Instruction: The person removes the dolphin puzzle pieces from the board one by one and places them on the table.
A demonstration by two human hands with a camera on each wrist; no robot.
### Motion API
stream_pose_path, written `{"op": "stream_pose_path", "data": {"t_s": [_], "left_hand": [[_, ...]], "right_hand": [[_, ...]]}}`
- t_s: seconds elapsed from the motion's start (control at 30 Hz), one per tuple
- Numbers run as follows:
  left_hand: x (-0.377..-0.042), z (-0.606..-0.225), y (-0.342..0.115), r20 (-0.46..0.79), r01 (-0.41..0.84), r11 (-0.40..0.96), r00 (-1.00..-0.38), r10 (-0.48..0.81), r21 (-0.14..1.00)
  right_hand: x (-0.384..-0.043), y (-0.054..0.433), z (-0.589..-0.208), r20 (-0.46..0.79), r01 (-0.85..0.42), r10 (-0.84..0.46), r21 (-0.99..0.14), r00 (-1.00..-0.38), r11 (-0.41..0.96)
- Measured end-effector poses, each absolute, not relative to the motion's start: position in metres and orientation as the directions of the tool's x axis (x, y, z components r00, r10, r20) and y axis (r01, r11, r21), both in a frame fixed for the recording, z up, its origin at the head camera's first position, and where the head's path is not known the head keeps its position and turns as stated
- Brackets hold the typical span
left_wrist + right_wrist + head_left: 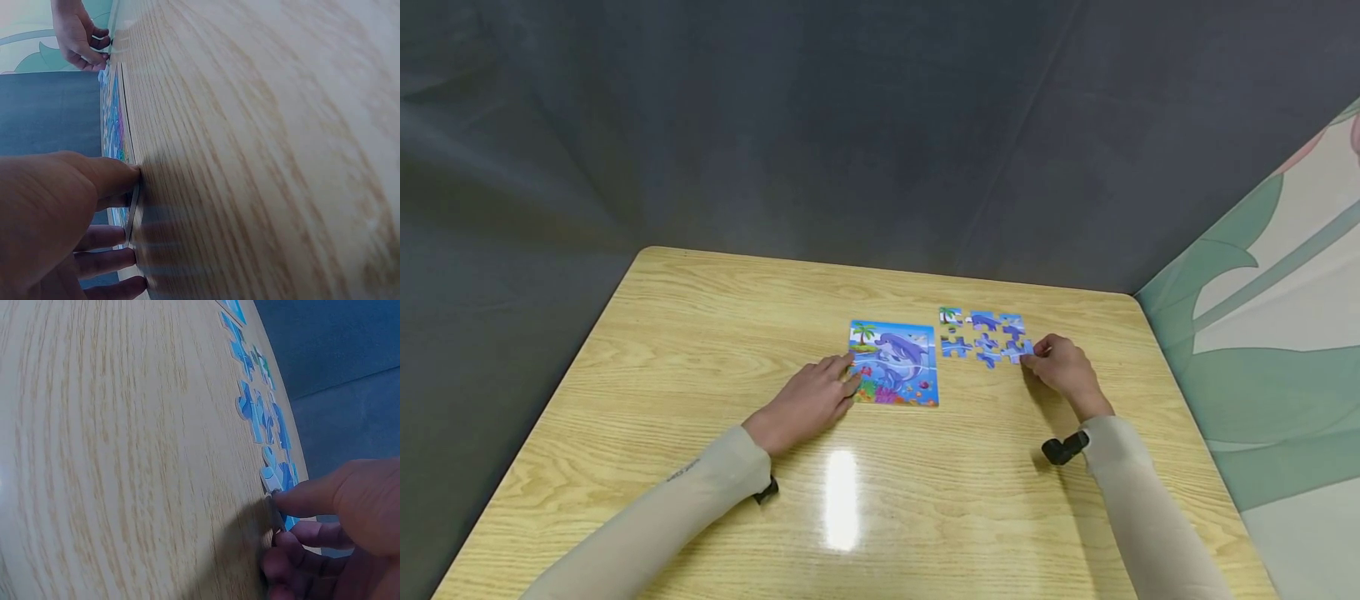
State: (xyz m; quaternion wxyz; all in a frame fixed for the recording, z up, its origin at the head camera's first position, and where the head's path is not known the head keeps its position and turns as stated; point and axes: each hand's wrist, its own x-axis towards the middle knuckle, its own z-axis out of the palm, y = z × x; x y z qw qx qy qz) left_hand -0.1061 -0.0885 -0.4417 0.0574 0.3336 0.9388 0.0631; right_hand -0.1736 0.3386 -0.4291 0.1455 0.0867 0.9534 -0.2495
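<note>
With my right hand [1063,367] I'm pinching one puzzle piece [1015,352], the near right one of six on one table [737,308]. To their left one dolphin board [898,363] is lying; my left hand [808,400], fingers spread, is touching its left edge.

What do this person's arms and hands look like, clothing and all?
The left sleeve and right sleeve are long and pale beige; small dark lettering marks the left one. A small black device sits at each wrist. The left hand and right hand wear no gloves.
</note>
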Motion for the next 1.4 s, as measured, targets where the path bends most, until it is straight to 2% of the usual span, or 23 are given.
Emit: {"op": "stream_pose_path", "data": {"t_s": [0.43,0.8,1.1,1.27,1.4], "left_hand": [[-0.106,-0.441,-0.089,-0.063,0.621,0.769,-0.770,0.634,0.148],[-0.107,-0.440,-0.089,-0.030,0.598,0.765,-0.783,0.621,0.239],[-0.107,-0.438,-0.090,-0.046,0.565,0.776,-0.799,0.599,0.279],[-0.107,-0.437,-0.090,-0.047,0.560,0.781,-0.804,0.593,0.275],[-0.108,-0.438,-0.090,-0.043,0.573,0.774,-0.796,0.604,0.270]], "right_hand": [[-0.171,0.338,-0.428,-0.312,0.230,0.093,-0.439,-0.946,0.868],[-0.159,0.317,-0.418,-0.217,0.148,0.040,-0.510,-0.975,0.847],[-0.150,0.262,-0.419,-0.090,-0.049,-0.117,-0.549,-0.989,0.834],[-0.145,0.209,-0.421,-0.089,-0.144,-0.235,-0.566,-0.968,0.811],[-0.141,0.169,-0.424,-0.117,-0.214,-0.323,-0.535,-0.939,0.817]]}}
